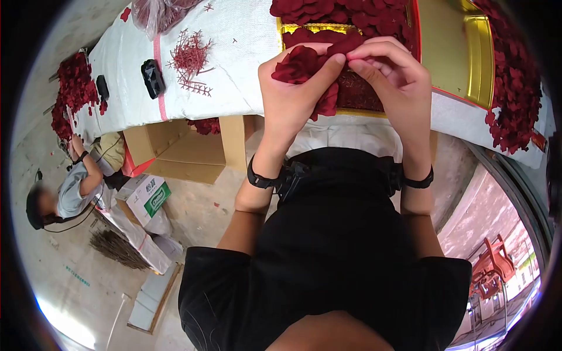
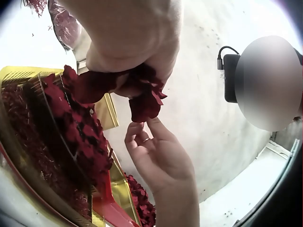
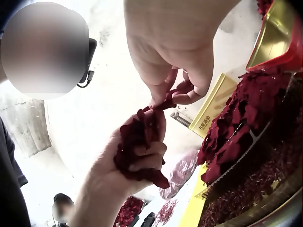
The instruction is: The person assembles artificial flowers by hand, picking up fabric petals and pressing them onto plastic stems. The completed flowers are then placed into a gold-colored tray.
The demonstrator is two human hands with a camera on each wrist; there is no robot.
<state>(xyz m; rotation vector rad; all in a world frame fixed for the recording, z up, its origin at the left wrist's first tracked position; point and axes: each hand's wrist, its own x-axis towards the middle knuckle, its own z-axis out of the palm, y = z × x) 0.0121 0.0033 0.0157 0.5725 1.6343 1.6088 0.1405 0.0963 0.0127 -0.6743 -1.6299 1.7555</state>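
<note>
Dark red petal-like pieces [image 1: 297,65] are bunched in my left hand [image 1: 293,96], whose fingers curl round them. My right hand [image 1: 398,79] pinches the edge of one piece between thumb and forefinger, close to the left thumb. In the left wrist view a red piece [image 2: 146,108] spans from the left hand [image 2: 132,42] to the fingertips of the right hand [image 2: 163,156]. The right wrist view has the bunch [image 3: 137,142] in the left palm [image 3: 106,172] and the right hand [image 3: 173,42] pinching a piece above it.
Gold-lined trays [image 1: 480,58] with red pieces stand beyond and right of the hands. Red twiggy scraps [image 1: 192,54] and a black object [image 1: 153,79] lie on the white cover [image 1: 234,88]. An open cardboard box [image 1: 187,149] is below left; another person [image 1: 70,190] sits at far left.
</note>
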